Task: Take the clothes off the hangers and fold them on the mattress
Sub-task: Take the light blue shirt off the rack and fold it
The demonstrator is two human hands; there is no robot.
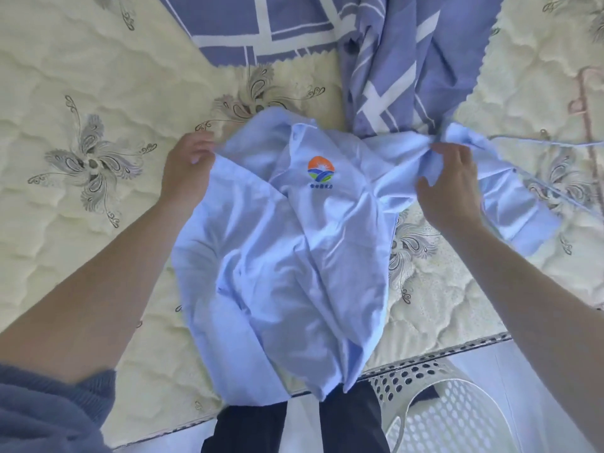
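A light blue shirt (294, 250) with an orange and blue chest logo lies crumpled on the cream quilted mattress (81, 197), its hem hanging over the near edge. My left hand (189, 168) grips the shirt at its left shoulder. My right hand (447, 181) pinches the fabric at the right shoulder, where a sleeve (516, 207) spreads out to the right. A thin light blue hanger (555, 143) lies on the mattress just right of that sleeve. A pink hanger (585, 103) rests at the far right.
A blue and white patterned sheet (398, 70) is bunched at the top centre, touching the shirt's collar end. A white perforated laundry basket (457, 407) stands on the floor below the mattress edge, next to my dark trouser legs (294, 426).
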